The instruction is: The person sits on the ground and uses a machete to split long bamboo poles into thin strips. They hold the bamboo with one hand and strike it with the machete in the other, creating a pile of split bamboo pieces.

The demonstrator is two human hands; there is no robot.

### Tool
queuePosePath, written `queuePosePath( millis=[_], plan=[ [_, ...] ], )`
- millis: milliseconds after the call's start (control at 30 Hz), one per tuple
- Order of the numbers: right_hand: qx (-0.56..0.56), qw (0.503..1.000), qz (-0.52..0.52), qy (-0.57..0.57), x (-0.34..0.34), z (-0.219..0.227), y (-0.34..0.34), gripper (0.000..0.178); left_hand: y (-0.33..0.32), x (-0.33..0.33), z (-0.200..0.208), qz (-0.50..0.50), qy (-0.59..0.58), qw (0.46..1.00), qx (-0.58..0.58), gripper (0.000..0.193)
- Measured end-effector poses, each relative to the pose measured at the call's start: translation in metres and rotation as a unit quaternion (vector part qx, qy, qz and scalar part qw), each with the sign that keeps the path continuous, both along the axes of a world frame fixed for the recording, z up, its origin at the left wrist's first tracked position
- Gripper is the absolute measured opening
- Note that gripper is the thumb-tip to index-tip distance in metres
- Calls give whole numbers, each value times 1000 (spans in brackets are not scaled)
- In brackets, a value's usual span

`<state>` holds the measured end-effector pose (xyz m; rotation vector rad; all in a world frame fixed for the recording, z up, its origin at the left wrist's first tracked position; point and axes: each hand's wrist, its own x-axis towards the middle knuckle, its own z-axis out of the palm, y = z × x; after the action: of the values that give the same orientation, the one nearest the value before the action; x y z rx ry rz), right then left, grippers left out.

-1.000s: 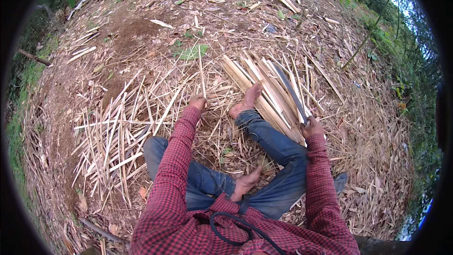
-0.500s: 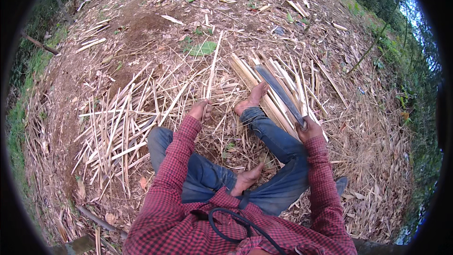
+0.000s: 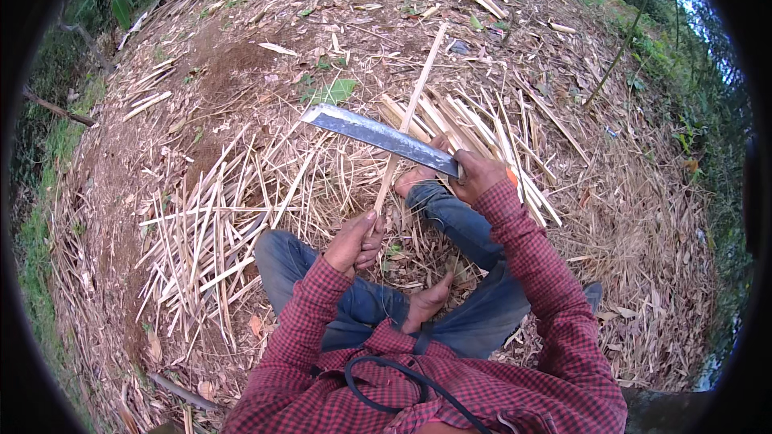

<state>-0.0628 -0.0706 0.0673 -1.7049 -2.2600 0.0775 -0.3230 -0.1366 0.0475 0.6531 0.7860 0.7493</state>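
Note:
My left hand [image 3: 354,245] is closed round the lower end of a long pale split-wood strip [image 3: 412,104], which slants up and to the right. In my right hand [image 3: 478,175] is the handle of a machete [image 3: 382,137]. Its broad dark blade points to the left and crosses over the strip at about its middle; I cannot tell whether they touch. Most of the handle is hidden by the fingers. My bare feet and blue trouser legs [image 3: 454,221] lie folded below the blade.
A loose heap of thin split strips [image 3: 197,249] lies to the left. Thicker split pieces [image 3: 450,124] are bundled beyond my right foot. Leaf litter and shavings cover the sloping ground, with a green leaf [image 3: 342,90] ahead and bushes along both sides.
The machete has lifted off the bundle on the right and swung left, over the strip. My left hand has come nearer to me, and the strip now leans further right.

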Motion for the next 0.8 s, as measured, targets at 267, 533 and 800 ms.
queuePosePath(
  millis=[267, 533, 800],
  plan=[
    [97, 990, 99, -35, 13, 14, 11, 31, -49, -10, 34, -14, -32, 999, -33, 30],
    [107, 993, 50, -29, 28, 19, 38, 26, -83, -35, 40, -20, -42, 995, -86, 30],
    [-11, 995, -96, -22, 40, 55, 41, 30, -121, -52, 18, 2, -14, 996, -89, 32]
  ],
)
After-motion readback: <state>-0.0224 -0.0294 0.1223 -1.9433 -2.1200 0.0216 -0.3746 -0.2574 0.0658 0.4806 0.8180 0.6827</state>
